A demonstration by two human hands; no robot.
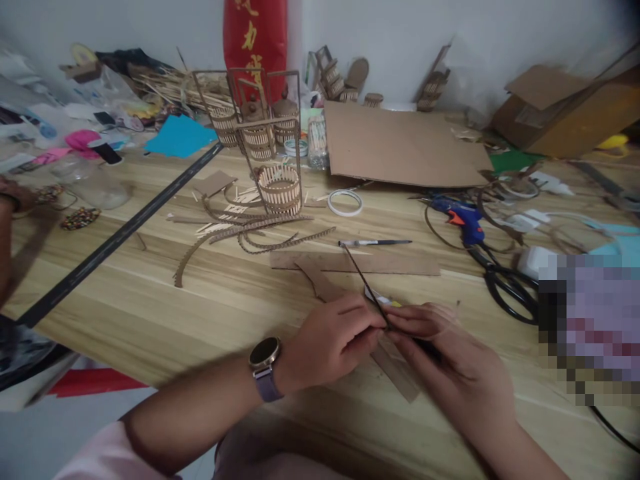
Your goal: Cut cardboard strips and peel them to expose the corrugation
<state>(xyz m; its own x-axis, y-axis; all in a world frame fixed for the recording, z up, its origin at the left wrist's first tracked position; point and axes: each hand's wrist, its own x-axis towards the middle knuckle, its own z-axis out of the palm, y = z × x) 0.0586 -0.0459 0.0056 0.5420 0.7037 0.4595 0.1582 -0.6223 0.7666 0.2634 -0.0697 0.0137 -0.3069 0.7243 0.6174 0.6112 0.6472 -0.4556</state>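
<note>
Both of my hands meet over the wooden table near its front edge. My left hand (340, 340), with a watch (265, 357) on the wrist, has its fingers pinched on a thin dark strip (365, 280). Fingertips of my right hand (455, 360) press on the same strip from the other side. The strip slants up and away to the left, close to a pen (377, 243). Beneath my hands lies a cardboard piece (397, 373), partly covered by them. Behind them a long cardboard strip (400, 263) lies flat.
Small stick baskets (279, 193) with tall frames stand at the back. Ridged curved strips (187, 257) lie left of centre. A blue glue gun (465, 220), a tape roll (345, 202) and black scissors (510, 293) are beyond my hands. Another person's arm (6, 233) shows at left.
</note>
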